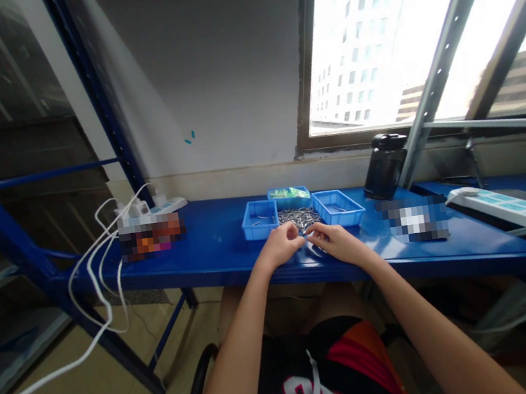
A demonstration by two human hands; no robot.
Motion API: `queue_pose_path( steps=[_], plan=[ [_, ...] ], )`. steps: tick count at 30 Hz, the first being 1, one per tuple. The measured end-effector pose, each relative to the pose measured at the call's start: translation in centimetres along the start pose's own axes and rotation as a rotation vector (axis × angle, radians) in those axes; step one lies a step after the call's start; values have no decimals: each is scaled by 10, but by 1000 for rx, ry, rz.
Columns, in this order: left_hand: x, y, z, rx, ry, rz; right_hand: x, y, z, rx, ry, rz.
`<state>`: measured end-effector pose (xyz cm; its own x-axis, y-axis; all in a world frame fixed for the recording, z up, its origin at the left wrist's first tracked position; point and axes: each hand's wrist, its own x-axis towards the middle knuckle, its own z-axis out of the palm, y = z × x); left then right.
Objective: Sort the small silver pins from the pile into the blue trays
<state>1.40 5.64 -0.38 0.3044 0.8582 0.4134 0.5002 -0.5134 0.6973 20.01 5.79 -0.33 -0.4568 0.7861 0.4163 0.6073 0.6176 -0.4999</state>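
A loose pile of small silvery metal pieces [298, 217], which look like screws, lies on the blue table. At the pile's near edge my left hand [281, 245] is closed, thumb and fingertips pinched together. My right hand [335, 243] faces it, also in a pinch, its fingertips almost meeting the left ones. Whatever is between the fingers is too small to make out. A blue bin [261, 228] with a few metal pieces stands left of the pile. To the right sits another blue bin [341, 218], with a little metal inside. Behind the pile, a third blue bin [289, 202] holds green-tinted plastic packets.
A black flask-like container [385, 166] stands at the back right of the blue table [211, 242]. White power strips lie at the left [170, 206] and right [501, 204], with white cables [89, 271] hanging off the left side. Blurred-out items lie on both sides.
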Motion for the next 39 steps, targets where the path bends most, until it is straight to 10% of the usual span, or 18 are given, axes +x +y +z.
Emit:
queue_pose_path(
  steps=[39],
  plan=[
    [1,0,0,-15,-44,1,2,2,-1,4,7,-5]
  ],
)
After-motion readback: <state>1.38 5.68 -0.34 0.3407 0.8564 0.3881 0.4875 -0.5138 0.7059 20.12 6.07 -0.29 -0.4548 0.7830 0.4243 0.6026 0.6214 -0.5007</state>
